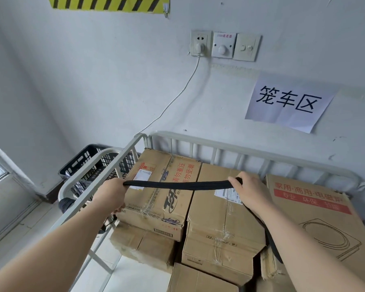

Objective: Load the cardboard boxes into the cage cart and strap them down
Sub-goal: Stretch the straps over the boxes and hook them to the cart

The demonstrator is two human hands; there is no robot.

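Here the black strap point(177, 185) runs taut and nearly level between the two hands, above the top layer of cardboard boxes. The left hand point(112, 194) has its fingers curled round one end of it. The right hand point(249, 192) grips the strap too, with a small loop of webbing showing over its knuckles. From this hand the strap drops back along the underside of the forearm toward the near edge of the load.

Directly beneath the stretched span, just right of the left hand, lies a box with red and blue print point(162, 186). Under the right hand sits a plain taped box point(219, 218), touching the printed one along its side. To the right of the right hand a flat box with a red band point(316, 218) leans tilted. More boxes point(143, 245) are stacked lower, below both wrists.

All of them sit inside the cage cart point(251, 152), whose white tube rail runs beyond the hands and down the side just left of the left hand. Outside that rail, beyond the left hand, stands a black plastic crate point(89, 163). On the wall above hang a paper sign point(289, 102), a socket point(200, 44) with a white cable point(177, 98), and yellow-black tape point(108, 3).
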